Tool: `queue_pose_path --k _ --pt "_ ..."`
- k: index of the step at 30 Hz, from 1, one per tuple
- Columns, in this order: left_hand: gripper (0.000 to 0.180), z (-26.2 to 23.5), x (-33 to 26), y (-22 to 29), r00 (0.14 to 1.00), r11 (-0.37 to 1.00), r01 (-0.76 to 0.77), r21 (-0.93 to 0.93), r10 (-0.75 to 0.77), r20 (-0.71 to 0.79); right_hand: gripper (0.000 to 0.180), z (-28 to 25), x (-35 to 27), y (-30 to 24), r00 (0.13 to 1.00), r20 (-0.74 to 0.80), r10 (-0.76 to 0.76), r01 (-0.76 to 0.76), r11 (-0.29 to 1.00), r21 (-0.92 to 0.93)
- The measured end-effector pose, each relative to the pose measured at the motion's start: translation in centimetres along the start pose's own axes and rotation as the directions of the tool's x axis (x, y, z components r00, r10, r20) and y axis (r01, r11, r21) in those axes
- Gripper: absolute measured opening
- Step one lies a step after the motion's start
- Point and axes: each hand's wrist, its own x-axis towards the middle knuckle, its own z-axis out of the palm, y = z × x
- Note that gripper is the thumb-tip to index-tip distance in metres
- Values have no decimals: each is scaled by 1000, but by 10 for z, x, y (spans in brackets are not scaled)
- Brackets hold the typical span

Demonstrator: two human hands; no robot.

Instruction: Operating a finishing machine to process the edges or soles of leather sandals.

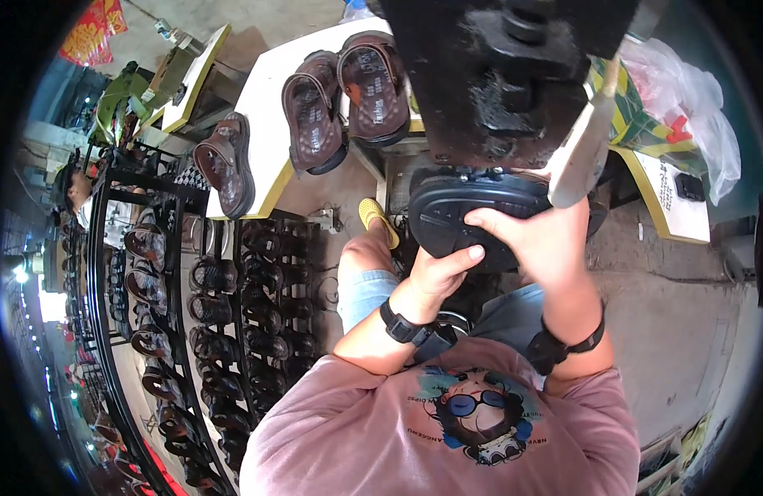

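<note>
Head view, left to right: far left of the fingers a black rack [117,273] holds rows of brown sandals, stored side by side so each pair stays sorted. Up and left of the fingers, a white table [261,107] carries three more brown sandals [315,112], one hanging half over its edge. The left hand [437,277] comes up from below, thumb pressed on the black sole [460,217] and its other fingers hidden under it, so it seems to prop the sole from beneath. That sole sits just under a black machine head [497,78], upside down with the tread showing, likely held there so the press meets it squarely. The right hand [542,240] closes over the sole's right end, fingers [489,219] curled on the tread, steadying it. Just above those fingers stands a pale handle [580,157], within easy reach. Right of that, a plastic bag [687,99] lies on a bench.
</note>
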Motion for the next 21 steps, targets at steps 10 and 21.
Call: queue_pose_path --k 10,21 --pt "48 -21 -14 12 997 922 -36 -387 57 44 74 13 -112 108 842 473 259 -537 477 695" --pt "55 -68 -16 29 983 942 -141 -304 97 -154 70 29 -89 66 955 204 216 -281 432 857"
